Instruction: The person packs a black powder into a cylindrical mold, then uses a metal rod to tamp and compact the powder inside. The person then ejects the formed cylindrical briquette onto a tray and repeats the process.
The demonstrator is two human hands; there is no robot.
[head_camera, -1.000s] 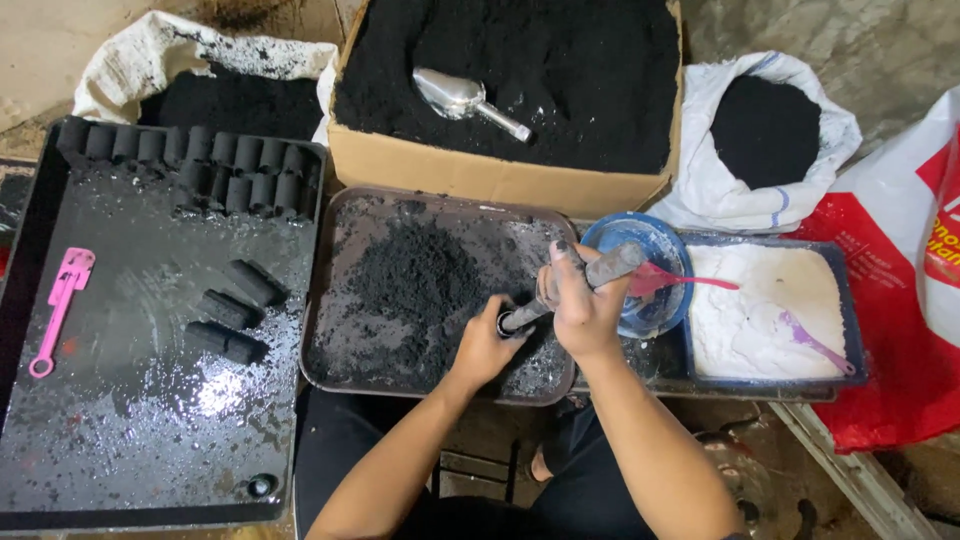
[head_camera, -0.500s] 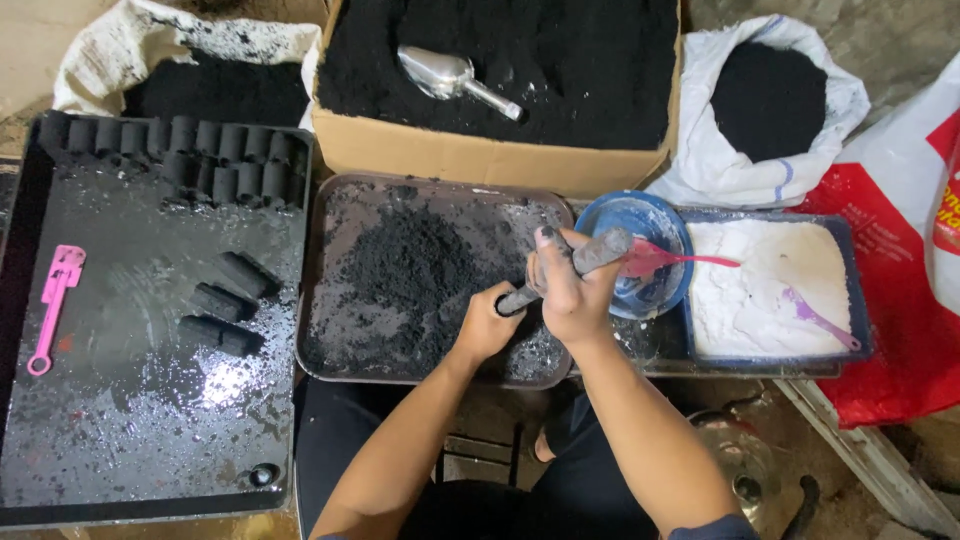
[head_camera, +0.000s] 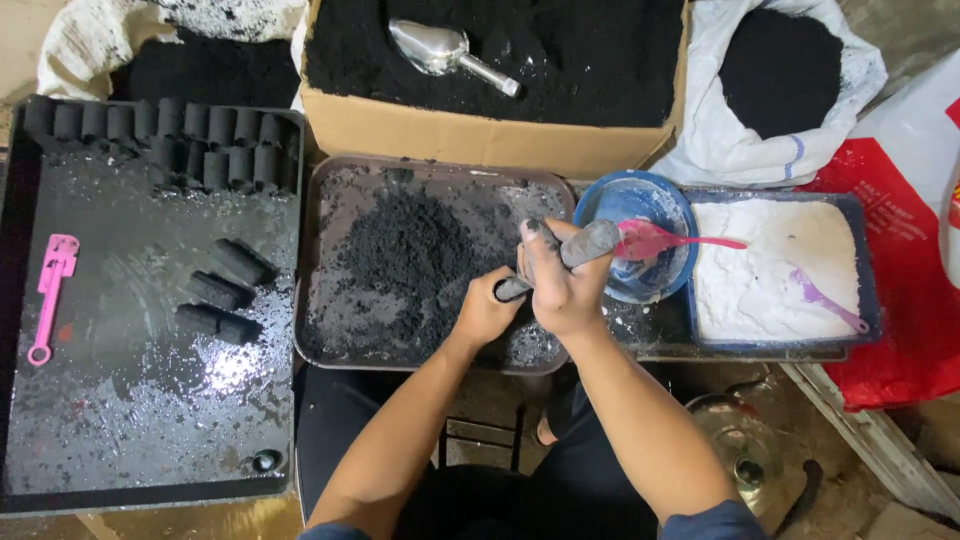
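Head view: my right hand [head_camera: 562, 285] grips the grey tube mould [head_camera: 560, 258], tilted down-left, while my left hand [head_camera: 487, 312] cups its lower end over the brown tray [head_camera: 330, 345].

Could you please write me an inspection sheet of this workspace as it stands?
Surface: brown tray dusted grey, dark powder heap in it.
Job's things: tilted grey tube, lower end over the brown tray.
Clutter: black tray with black cylinders; pink tool; blue bowl; white powder tray; metal scoop in cardboard box.
Grippers: left hand cups the tube's lower end; right hand grips its middle.
Cables: nothing seen.
Surroundings: sacks of black powder; red bag.
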